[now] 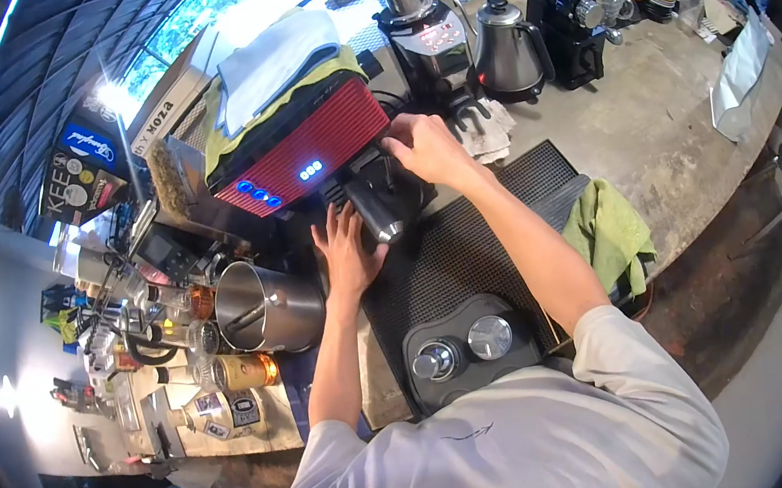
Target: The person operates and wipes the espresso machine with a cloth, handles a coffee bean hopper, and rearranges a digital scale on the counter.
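Note:
The red espresso machine [295, 163] has blue lit buttons and a lit display on its front. A portafilter with a black handle [376, 212] juts from it toward me. My left hand [346, 254] is spread just left of that handle, its fingers apart near the machine's underside. At the machine's right front edge, my right hand [428, 148] has its fingers curled together; what they hold, if anything, is hidden. A blue-white cloth [279, 64] over a green one lies on top of the machine.
A steel bin [268, 308] stands left of my left arm. Tamping tools sit on a dark mat [475, 389] before me. At the right are a green cloth [609, 229], a kettle [506, 50] and a black grinder [569, 26]. Bottles crowd the left.

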### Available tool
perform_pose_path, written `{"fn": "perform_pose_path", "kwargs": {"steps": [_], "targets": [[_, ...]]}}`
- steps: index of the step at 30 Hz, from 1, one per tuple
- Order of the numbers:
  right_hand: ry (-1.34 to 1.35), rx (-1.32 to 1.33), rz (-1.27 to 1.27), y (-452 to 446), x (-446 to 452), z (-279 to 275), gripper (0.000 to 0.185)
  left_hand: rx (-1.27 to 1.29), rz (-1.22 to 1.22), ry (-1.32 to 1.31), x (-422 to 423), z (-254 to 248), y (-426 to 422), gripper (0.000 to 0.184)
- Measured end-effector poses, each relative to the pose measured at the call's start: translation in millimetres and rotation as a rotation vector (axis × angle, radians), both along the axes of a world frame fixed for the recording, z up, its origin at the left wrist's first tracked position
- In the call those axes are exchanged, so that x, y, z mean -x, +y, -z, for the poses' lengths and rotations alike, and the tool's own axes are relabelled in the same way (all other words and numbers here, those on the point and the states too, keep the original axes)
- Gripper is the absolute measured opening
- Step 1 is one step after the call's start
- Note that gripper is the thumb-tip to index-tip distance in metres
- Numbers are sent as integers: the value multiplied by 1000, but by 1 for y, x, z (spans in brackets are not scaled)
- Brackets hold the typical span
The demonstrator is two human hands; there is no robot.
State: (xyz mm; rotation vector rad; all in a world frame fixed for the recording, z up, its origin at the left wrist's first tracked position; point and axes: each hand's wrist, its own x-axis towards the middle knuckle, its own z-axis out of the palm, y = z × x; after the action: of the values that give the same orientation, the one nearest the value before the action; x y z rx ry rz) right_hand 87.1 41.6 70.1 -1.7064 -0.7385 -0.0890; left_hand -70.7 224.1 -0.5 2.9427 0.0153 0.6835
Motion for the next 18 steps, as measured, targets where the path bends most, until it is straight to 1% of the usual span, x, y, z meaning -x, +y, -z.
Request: {"fn": "perform_pose_path", "kwargs": {"steps": [1, 3, 4, 6, 7, 10, 11, 14, 15, 18], "targets": [[-8, -4, 1, 1, -1, -8, 22, -12, 22, 12, 4, -2, 5, 71], [-155, -435, 261, 4, -2, -25, 29, -23, 33, 20, 6, -1, 10, 69], [-157, -436, 253, 4, -8, -33, 29, 4, 50, 2, 7, -1, 11, 67], [-209, -460, 69, 0, -32, -51, 34, 58, 87, -29, 10, 0, 11, 63], [-212, -460, 66, -4, -43, -59, 34, 58, 85, -33, 10, 1, 12, 63], [22, -35, -202, -12, -67, -83, 31, 72, 202, -93, 12, 5, 12, 56], [15, -31, -206, -10, -72, -90, 31, 74, 198, -101, 13, 4, 12, 56], [50, 268, -67, 1, -81, -104, 34, 1, 192, -201, 21, 6, 8, 56], [45, 271, -73, 9, -86, -107, 34, 3, 184, -206, 23, 5, 8, 56], [-167, 399, 235, 38, -105, -101, 35, -72, 78, -190, 30, 1, 12, 56]]}}
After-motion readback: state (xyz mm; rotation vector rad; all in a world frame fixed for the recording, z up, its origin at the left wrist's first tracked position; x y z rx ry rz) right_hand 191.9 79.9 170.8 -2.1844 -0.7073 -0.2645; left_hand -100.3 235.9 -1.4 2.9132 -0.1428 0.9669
